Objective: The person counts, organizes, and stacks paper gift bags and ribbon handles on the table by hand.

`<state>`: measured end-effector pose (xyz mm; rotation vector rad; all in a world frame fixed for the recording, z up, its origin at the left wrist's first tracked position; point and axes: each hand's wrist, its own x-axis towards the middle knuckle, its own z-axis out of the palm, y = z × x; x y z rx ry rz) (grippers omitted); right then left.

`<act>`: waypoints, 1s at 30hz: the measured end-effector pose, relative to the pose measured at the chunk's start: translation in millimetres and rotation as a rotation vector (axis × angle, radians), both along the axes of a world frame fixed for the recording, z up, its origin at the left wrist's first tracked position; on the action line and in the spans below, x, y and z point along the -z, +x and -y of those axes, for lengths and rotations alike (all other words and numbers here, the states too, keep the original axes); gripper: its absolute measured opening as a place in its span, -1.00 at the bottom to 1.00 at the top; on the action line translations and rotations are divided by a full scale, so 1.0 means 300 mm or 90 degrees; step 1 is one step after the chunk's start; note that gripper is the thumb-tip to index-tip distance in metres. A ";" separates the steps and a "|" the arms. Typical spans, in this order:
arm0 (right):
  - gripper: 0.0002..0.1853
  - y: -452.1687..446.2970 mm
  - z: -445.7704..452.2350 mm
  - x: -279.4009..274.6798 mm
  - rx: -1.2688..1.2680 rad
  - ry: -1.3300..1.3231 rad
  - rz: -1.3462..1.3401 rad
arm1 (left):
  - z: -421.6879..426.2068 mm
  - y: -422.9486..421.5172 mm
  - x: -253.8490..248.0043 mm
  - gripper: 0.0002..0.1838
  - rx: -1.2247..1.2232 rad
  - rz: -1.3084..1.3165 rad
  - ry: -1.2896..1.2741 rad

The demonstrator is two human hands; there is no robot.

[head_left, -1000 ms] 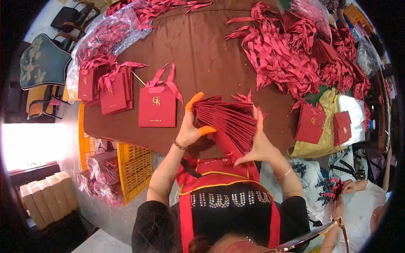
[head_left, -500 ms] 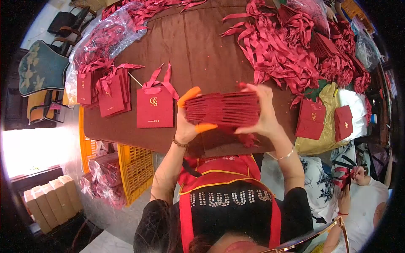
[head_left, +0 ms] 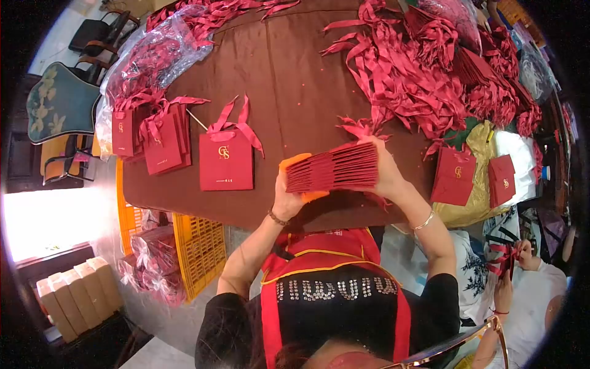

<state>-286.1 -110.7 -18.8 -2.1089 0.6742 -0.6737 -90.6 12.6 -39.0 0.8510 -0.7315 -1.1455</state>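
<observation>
My left hand (head_left: 289, 189), with orange finger covers on it, grips the left end of a thick stack of red paper bags (head_left: 335, 167). At the right end, my right hand (head_left: 388, 171) is wrapped round the same stack. Its many folded edges face up, and red ribbons stick out beyond and below its right end. The stack is held over the near edge of the brown-covered table (head_left: 283, 123). Left of my hands a single red bag (head_left: 226, 161) with a gold logo and ribbon handles lies flat.
More red bags (head_left: 165, 144) and a plastic-wrapped ribbon heap (head_left: 166, 52) are at left. Ribboned bags (head_left: 409, 80) pile at right, above a yellow plastic bag (head_left: 473, 184). Yellow crates (head_left: 200, 252) stand below the table. A co-worker's hands (head_left: 513, 270) hold something red.
The stack has turned so its edges face up, then come slightly nearer and tilted, its right end farther from me. Both hands moved with it, still gripping.
</observation>
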 end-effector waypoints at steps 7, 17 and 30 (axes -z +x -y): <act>-0.17 0.000 0.022 -0.021 -0.081 0.049 0.080 | 0.008 0.071 -0.152 -0.29 0.166 0.285 0.073; -0.26 0.002 0.034 -0.054 -0.061 0.041 0.021 | 0.125 -0.025 -0.462 0.11 0.285 1.199 -0.023; 0.05 -0.119 0.008 -0.176 0.003 -0.203 -0.003 | 0.145 -0.117 -0.364 -0.33 0.170 1.312 -0.089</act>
